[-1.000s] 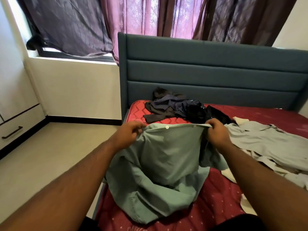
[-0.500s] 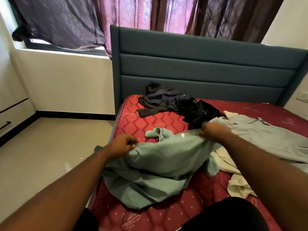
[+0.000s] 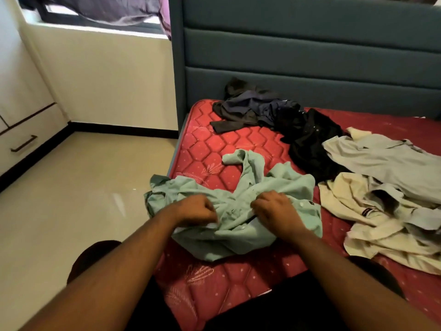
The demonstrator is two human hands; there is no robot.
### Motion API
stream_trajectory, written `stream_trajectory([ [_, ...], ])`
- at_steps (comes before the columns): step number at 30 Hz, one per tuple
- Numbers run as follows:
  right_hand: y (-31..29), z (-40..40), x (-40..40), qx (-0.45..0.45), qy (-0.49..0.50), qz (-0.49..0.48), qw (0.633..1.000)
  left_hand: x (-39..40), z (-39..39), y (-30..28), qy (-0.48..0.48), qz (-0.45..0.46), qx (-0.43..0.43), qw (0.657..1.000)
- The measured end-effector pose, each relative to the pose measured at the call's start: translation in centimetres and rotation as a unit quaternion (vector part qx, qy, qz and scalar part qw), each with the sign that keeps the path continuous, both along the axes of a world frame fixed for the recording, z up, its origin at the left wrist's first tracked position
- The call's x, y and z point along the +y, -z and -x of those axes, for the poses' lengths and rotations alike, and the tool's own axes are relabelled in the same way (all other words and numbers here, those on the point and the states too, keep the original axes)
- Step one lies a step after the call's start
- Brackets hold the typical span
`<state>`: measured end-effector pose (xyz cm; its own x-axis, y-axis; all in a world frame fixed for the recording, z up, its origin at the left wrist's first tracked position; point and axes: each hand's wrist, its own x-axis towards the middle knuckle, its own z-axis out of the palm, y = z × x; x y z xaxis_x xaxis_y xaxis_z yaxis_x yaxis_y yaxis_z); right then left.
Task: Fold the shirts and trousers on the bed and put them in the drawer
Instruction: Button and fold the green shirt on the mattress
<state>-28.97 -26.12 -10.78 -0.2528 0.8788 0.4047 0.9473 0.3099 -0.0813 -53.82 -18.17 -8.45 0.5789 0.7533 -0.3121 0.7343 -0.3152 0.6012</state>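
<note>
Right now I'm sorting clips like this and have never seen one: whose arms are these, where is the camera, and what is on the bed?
There is no machine here: a person wears a wide-angle camera on the head, looking down at both arms. The left hand and the right hand each grip bunched cloth of a green shirt, which lies crumpled on the red mattress. Further back is a pile of dark clothes. To the right lie a grey shirt and a cream garment, all unfolded. A drawer with a dark handle shows at far left, closed.
</note>
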Motion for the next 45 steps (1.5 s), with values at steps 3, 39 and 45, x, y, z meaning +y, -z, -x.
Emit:
stream_trajectory([
  [3, 3.0, 2.4, -1.9, 0.025, -0.042, 0.037, 0.998, -1.2, -1.9, 1.8, -0.111, -0.035, -0.099, 0.988],
  [39, 2.1, 2.4, -1.9, 0.234, -0.072, -0.024, 0.969, -5.6, -3.8, 3.7, -0.162, 0.130, -0.409, 0.889],
  [45, 1.9, 2.6, -2.1, 0.313, -0.031, 0.058, 0.948, -5.7, -3.8, 4.5, -0.152, 0.068, -0.386, 0.907],
])
